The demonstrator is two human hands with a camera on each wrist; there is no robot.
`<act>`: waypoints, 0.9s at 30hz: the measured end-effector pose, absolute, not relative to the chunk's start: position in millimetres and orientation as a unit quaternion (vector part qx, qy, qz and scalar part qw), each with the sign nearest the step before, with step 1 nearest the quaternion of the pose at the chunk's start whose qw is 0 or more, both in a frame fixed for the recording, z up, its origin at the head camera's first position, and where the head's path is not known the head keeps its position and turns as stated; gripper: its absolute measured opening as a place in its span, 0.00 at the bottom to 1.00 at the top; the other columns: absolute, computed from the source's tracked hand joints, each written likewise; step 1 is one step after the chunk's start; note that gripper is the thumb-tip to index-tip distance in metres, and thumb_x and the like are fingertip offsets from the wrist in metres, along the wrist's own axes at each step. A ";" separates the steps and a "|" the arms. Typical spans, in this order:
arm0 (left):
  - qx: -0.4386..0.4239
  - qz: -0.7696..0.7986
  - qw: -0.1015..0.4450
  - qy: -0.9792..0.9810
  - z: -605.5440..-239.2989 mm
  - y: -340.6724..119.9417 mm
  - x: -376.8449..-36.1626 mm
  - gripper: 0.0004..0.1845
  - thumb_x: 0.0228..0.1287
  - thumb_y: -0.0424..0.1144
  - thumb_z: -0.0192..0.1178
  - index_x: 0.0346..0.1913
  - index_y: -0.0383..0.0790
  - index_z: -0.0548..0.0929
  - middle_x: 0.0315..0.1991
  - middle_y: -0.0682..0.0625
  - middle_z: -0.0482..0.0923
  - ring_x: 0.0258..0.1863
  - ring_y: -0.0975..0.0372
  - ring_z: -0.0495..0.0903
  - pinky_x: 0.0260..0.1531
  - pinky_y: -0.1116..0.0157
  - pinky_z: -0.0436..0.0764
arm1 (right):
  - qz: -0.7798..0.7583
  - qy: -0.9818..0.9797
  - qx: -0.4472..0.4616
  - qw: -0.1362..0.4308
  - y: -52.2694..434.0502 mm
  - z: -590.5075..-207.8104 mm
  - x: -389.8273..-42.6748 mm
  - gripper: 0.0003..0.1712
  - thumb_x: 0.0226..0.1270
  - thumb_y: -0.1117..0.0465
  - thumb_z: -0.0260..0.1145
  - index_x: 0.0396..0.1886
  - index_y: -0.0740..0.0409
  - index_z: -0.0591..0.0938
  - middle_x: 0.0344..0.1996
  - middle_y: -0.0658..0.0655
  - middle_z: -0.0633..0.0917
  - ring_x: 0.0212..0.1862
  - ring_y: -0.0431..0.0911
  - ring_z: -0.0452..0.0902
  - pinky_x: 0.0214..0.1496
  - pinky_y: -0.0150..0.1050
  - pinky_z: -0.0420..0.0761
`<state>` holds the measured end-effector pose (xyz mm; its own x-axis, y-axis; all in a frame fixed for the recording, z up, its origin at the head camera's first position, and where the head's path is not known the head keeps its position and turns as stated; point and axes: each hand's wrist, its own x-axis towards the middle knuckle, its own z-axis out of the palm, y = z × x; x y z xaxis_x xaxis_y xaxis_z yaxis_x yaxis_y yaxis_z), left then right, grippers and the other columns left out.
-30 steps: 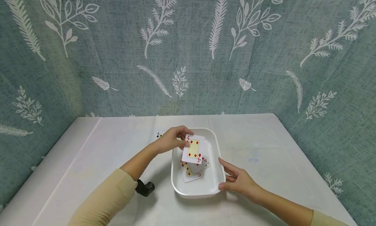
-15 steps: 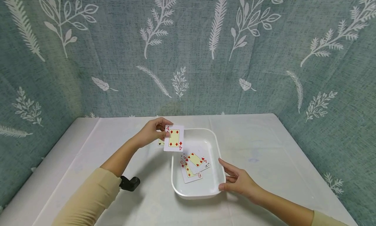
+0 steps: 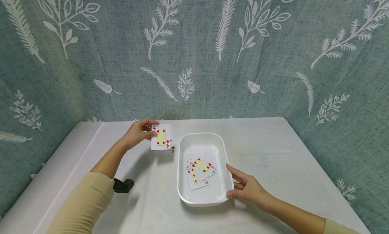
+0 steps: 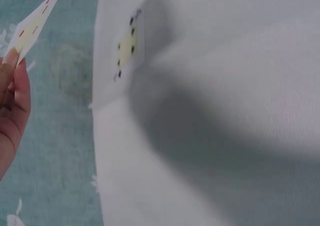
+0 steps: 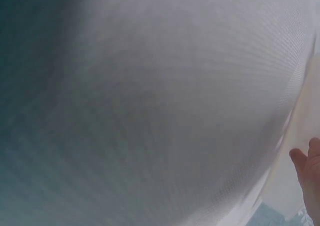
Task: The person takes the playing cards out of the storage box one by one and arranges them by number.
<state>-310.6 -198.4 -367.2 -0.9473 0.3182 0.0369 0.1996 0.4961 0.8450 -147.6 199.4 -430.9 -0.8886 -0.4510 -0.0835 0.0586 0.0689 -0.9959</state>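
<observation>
My left hand [image 3: 138, 132] pinches a four of diamonds card [image 3: 160, 137] by its left edge and holds it above the table, left of the white tray [image 3: 203, 202]. Under it a black-suited card [image 3: 172, 147] lies on the table, mostly hidden; the left wrist view shows that card [image 4: 128, 43] flat and the held four of diamonds [image 4: 35, 22] edge-on. Two or three red cards [image 3: 200, 173] lie in the tray. My right hand [image 3: 244, 186] rests with straight fingers against the tray's right rim.
The white-covered table [image 3: 273, 159] meets a teal leaf-patterned cloth wall [image 3: 194, 55] at the back and both sides. A small black object [image 3: 123, 185] shows by my left sleeve.
My left hand has carried the four of diamonds out of the tray, leftward and back, over the card on the table. The right hand has not moved.
</observation>
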 end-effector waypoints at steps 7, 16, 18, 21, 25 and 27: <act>0.133 0.449 0.045 0.882 -372.8 -215.5 -314.4 0.22 0.63 0.30 0.60 0.60 0.30 0.72 0.43 0.38 0.74 0.41 0.54 0.75 0.34 0.68 0.81 | -0.668 0.705 -0.139 0.192 199.6 -430.1 -147.8 0.55 0.50 0.63 0.75 0.73 0.65 0.52 0.67 0.76 0.59 0.62 0.65 0.67 0.50 0.38 0.80; 0.107 0.394 0.020 0.913 -387.3 -230.5 -318.1 0.20 0.65 0.30 0.58 0.59 0.34 0.74 0.40 0.40 0.73 0.40 0.53 0.73 0.36 0.58 0.81 | -0.669 0.703 -0.139 0.195 199.7 -429.3 -147.6 0.55 0.51 0.63 0.75 0.73 0.65 0.52 0.67 0.75 0.58 0.62 0.64 0.67 0.50 0.37 0.80; 0.104 0.388 0.025 0.915 -391.2 -233.1 -318.9 0.20 0.65 0.30 0.58 0.60 0.34 0.74 0.40 0.40 0.73 0.39 0.53 0.72 0.37 0.55 0.80 | -0.670 0.703 -0.139 0.195 199.7 -429.7 -147.9 0.56 0.50 0.63 0.75 0.73 0.65 0.52 0.66 0.76 0.59 0.62 0.64 0.67 0.50 0.37 0.80; 0.104 0.380 0.029 0.919 -396.5 -235.1 -320.0 0.20 0.65 0.30 0.58 0.60 0.33 0.74 0.39 0.41 0.73 0.39 0.53 0.72 0.35 0.57 0.79 | -0.670 0.702 -0.139 0.196 199.7 -429.6 -148.1 0.56 0.50 0.63 0.75 0.73 0.65 0.52 0.66 0.76 0.60 0.62 0.64 0.68 0.49 0.37 0.80; 0.111 0.361 0.019 0.926 -402.3 -234.2 -321.3 0.19 0.64 0.28 0.58 0.58 0.32 0.74 0.39 0.40 0.73 0.39 0.53 0.72 0.32 0.62 0.77 | -0.671 0.702 -0.139 0.194 199.5 -428.7 -147.8 0.56 0.50 0.64 0.75 0.73 0.65 0.52 0.67 0.75 0.58 0.62 0.65 0.67 0.50 0.37 0.80; 0.114 0.340 0.012 0.933 -405.8 -233.4 -321.9 0.19 0.63 0.27 0.58 0.58 0.32 0.74 0.39 0.39 0.72 0.39 0.52 0.71 0.32 0.62 0.75 | -0.671 0.702 -0.139 0.193 198.9 -428.8 -147.4 0.56 0.50 0.64 0.75 0.73 0.65 0.52 0.67 0.75 0.58 0.62 0.65 0.67 0.50 0.38 0.80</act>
